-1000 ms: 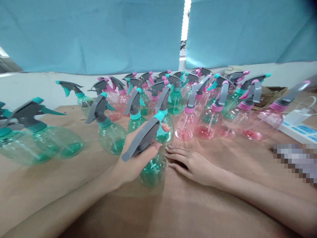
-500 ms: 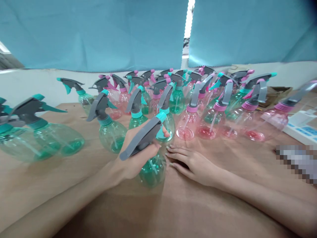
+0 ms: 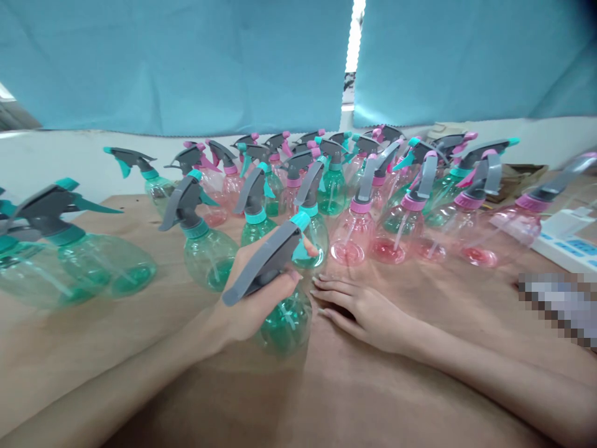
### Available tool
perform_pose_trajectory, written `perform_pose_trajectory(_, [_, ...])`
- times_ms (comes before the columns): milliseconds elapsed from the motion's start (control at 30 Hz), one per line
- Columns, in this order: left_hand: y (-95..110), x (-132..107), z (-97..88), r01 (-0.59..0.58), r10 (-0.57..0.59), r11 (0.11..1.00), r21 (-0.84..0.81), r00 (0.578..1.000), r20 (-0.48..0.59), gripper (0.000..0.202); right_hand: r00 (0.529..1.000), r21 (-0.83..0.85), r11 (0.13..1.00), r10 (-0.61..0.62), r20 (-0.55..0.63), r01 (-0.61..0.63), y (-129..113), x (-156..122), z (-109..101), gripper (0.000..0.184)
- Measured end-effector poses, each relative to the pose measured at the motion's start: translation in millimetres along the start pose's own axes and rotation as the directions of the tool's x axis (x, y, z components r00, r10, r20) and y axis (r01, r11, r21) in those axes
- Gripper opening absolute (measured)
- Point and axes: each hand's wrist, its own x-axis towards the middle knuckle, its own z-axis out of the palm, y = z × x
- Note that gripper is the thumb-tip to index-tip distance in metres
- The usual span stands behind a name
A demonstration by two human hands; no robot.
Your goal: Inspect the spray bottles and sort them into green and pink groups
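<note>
Green bottles (image 3: pixel 107 270) are standing at 9 o'clock on the brown worktop (image 3: pixel 326 398). At centre, the left hand (image 3: pixel 254 302) is clamping its grip around the neck of a green spray bottle (image 3: pixel 285 323). The bottle's body is sitting at 5 o'clock from the grip, and its grey trigger head (image 3: pixel 261 264) is jutting toward 8 o'clock. Just beside it at 3 o'clock, the right hand (image 3: pixel 364 308) is lying flat, grip apart, holding nothing. Pink bottles (image 3: pixel 387 230) are crowding at 1 o'clock.

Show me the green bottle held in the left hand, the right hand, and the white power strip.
green bottle (image 3: pixel 284 323), head view, on its clear green body.
right hand (image 3: pixel 368 310), head view, on the back of the hand.
power strip (image 3: pixel 559 244), head view, on its white top face.
</note>
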Motion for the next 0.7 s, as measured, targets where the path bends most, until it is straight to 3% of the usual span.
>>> perform_pose_trajectory(133, [4.1,2.9,4.4,-0.005,0.006,1.000,0.022,0.999,-0.038,0.036,1.000,0.001,1.000,0.003,-0.005,-0.003,-0.4,0.0,-0.1,0.036])
perform_pose_trajectory(700, [4.0,3.8,5.8,-0.033,0.035,0.999,0.037,0.998,-0.056,0.036,1.000,-0.024,1.000,0.003,-0.005,-0.003,-0.6,0.4,0.5,0.035])
